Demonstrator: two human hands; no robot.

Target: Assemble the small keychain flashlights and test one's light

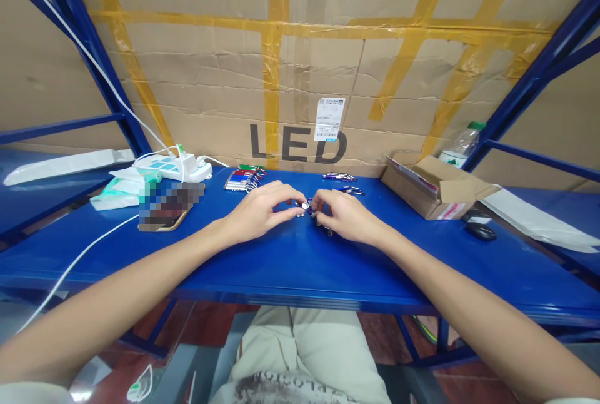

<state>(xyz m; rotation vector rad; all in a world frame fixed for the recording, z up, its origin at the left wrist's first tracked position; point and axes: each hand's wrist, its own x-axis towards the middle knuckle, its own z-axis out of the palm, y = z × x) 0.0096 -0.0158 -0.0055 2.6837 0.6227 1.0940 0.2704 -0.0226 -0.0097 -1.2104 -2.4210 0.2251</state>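
Observation:
Above the middle of the blue table (281,266), my left hand (262,211) pinches a small round silver-white piece (305,206) between thumb and forefinger. Facing it closely, my right hand (347,215) has its fingers curled together. A bit of purple shows at its fingertips, but most of what it grips is hidden. Small shiny bits lie beneath the fingertips, too small to name. Beyond my left hand lies a row of small metal tubes with clips (241,179), in silver, blue, red and green. Purple clip-on tubes (340,177) lie behind my right hand.
On the left are a phone (187,201), a white power strip (187,167) with cables and a tissue pack (122,190). To the right stand an open cardboard box (435,194), a black mouse (481,231) and a bottle (462,144). Large cardboard (210,79) walls the back.

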